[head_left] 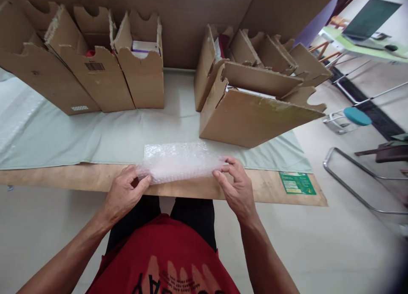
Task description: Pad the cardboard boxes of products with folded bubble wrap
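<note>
Clear bubble wrap [180, 160] lies at the table's front edge, folded or rolled into a long flat shape; whether anything is inside it I cannot tell. My left hand [126, 192] pinches its left end between thumb and fingers. At the opposite end, my right hand [235, 183] grips the right corner the same way, thumb on the near side. The wrap's back part rests flat on the pale green cloth [105, 136], and its near edge reaches over the bare wood strip [79, 172].
Several upright cardboard holders [143, 81] stand at the back left, more at the back right, where one large cardboard holder [255, 111] sits nearest. A green printed card [297, 183] lies at the table's right front corner. Beyond are a blue stool [357, 116] and a laptop [369, 24].
</note>
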The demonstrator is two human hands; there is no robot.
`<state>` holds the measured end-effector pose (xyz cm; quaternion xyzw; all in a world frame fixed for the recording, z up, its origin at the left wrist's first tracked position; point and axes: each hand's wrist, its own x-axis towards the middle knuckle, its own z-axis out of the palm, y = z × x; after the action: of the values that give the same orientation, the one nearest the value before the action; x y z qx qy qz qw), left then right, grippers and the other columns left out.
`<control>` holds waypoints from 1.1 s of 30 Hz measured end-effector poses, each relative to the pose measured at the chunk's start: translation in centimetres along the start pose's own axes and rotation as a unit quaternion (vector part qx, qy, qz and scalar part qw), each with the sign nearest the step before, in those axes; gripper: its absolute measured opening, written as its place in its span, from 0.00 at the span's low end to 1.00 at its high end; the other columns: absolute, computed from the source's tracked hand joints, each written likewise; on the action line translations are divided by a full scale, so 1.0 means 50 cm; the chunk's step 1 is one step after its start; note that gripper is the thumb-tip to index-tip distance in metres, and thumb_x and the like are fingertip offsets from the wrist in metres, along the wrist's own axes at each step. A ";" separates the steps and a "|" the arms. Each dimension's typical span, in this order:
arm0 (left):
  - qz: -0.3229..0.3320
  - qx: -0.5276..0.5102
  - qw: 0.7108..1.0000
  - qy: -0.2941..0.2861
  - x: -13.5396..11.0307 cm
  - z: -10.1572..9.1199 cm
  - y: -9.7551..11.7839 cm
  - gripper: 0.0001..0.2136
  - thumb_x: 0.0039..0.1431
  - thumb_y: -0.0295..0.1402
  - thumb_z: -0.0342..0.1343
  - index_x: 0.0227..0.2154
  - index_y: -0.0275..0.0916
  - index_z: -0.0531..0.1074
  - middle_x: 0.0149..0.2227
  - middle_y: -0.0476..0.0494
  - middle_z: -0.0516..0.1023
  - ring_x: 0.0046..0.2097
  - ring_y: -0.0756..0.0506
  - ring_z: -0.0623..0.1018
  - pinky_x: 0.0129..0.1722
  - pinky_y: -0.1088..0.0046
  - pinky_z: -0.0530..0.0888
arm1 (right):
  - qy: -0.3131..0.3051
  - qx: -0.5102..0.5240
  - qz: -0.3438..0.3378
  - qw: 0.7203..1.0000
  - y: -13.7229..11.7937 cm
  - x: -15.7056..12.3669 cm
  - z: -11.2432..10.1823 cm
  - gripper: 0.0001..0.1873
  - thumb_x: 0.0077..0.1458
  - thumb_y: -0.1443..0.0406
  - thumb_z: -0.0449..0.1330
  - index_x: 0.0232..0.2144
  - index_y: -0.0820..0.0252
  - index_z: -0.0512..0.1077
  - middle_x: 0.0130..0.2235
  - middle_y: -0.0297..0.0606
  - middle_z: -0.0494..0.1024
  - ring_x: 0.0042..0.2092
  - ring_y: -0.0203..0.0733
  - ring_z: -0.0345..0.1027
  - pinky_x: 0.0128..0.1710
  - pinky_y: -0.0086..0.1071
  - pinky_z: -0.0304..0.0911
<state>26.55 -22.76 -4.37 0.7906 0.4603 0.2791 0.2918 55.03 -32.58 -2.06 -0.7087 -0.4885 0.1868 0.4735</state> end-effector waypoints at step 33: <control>-0.046 0.125 0.990 0.041 0.061 0.021 0.000 0.11 0.62 0.43 0.51 0.34 0.42 0.73 0.42 0.42 0.78 0.39 0.42 0.79 0.39 0.65 0.75 | -0.017 -0.130 0.006 0.991 0.040 0.044 0.049 0.07 0.61 0.61 0.56 0.31 0.54 0.70 0.56 0.46 0.76 0.52 0.52 0.72 0.50 0.44 0.66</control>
<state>28.59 -20.24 -4.57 0.7868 0.5391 0.2380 0.1837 55.28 -29.60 -4.52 -0.7640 -0.5124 0.1359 0.3679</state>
